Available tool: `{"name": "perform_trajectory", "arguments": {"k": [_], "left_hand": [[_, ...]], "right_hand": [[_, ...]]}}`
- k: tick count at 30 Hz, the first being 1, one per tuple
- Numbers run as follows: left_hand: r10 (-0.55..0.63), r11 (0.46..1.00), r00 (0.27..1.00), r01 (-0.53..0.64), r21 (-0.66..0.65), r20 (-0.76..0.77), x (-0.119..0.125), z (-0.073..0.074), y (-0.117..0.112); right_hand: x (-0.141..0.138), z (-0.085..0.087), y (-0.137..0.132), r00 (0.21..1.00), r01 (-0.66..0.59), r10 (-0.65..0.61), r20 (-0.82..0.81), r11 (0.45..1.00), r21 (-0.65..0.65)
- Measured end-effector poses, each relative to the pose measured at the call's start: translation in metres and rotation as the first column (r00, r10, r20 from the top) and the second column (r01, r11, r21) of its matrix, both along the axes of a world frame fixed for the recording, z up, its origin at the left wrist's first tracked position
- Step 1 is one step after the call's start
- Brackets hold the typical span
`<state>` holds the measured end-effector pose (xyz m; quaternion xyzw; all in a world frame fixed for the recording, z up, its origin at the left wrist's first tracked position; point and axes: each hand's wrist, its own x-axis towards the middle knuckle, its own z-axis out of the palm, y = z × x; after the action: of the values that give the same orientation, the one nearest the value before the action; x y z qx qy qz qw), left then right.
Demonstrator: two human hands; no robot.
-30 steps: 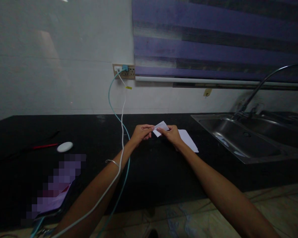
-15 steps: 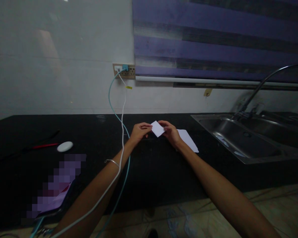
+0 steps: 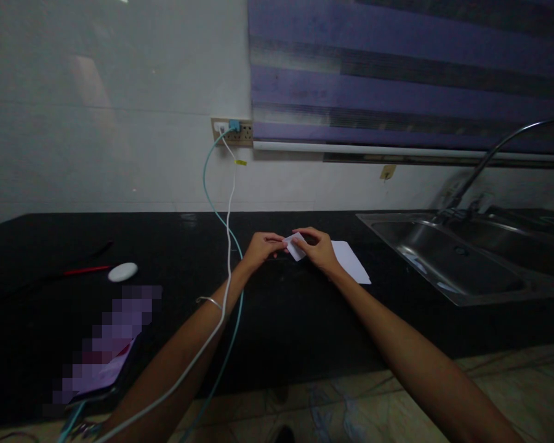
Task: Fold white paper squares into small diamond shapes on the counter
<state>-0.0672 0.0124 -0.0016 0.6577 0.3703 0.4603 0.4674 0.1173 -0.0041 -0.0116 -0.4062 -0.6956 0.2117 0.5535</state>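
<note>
Both my hands meet over the black countertop (image 3: 281,307) and pinch a small folded white paper (image 3: 295,247) between them. My left hand (image 3: 262,247) grips its left edge with fingers curled. My right hand (image 3: 320,249) lies over its right part, thumb and fingers pressed on it. A thin bangle sits on my left wrist. A larger white sheet (image 3: 352,261) lies flat on the counter just right of my right hand.
A steel sink (image 3: 447,258) with a curved tap (image 3: 489,154) is at the right. A white cable (image 3: 228,215) and a teal cable (image 3: 207,184) hang from a wall socket (image 3: 231,131) across my left arm. A white oval object (image 3: 122,271), a red pen (image 3: 85,269) and a blurred phone (image 3: 101,363) lie at the left.
The small paper, held up and showing its flat face half a second ago, is now lower and more covered by my right hand's fingers. My hands have drawn closer together.
</note>
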Motion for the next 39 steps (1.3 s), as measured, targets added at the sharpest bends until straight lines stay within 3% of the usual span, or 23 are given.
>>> {"name": "perform_trajectory", "arguments": {"k": [5, 10, 19, 24, 30, 34, 39], "left_hand": [[-0.102, 0.993, 0.994, 0.105, -0.051, 0.047, -0.001, -0.001, -0.002], [-0.119, 0.988, 0.984, 0.13, -0.078, 0.131, -0.003, -0.006, 0.001], [-0.018, 0.998, 0.994, 0.023, -0.053, 0.11, -0.002, -0.008, 0.004], [-0.088, 0.988, 0.979, 0.109, -0.108, 0.186, 0.0, -0.006, -0.001], [-0.112, 0.975, 0.968, 0.151, -0.166, 0.223, 0.001, -0.016, 0.006], [-0.157, 0.964, 0.96, 0.2, -0.175, 0.234, 0.001, -0.019, 0.008], [-0.121, 0.974, 0.966, 0.159, -0.159, 0.227, -0.002, -0.017, 0.007]], "right_hand": [[-0.001, 0.005, -0.003, 1.0, -0.01, 0.01, 0.001, 0.999, 0.043], [-0.003, 0.006, -0.004, 0.999, -0.002, 0.003, -0.038, 1.0, 0.021], [-0.004, 0.004, -0.004, 0.998, 0.0, -0.005, -0.058, 0.997, -0.081], [-0.005, 0.008, -0.005, 0.992, 0.054, -0.059, -0.109, 0.997, -0.052], [-0.006, 0.009, -0.007, 0.987, 0.108, -0.111, -0.119, 0.994, -0.034], [-0.006, 0.008, -0.007, 0.989, 0.084, -0.088, -0.123, 0.996, -0.035], [-0.003, 0.008, -0.009, 0.999, 0.027, -0.028, 0.017, 0.998, 0.057]]}}
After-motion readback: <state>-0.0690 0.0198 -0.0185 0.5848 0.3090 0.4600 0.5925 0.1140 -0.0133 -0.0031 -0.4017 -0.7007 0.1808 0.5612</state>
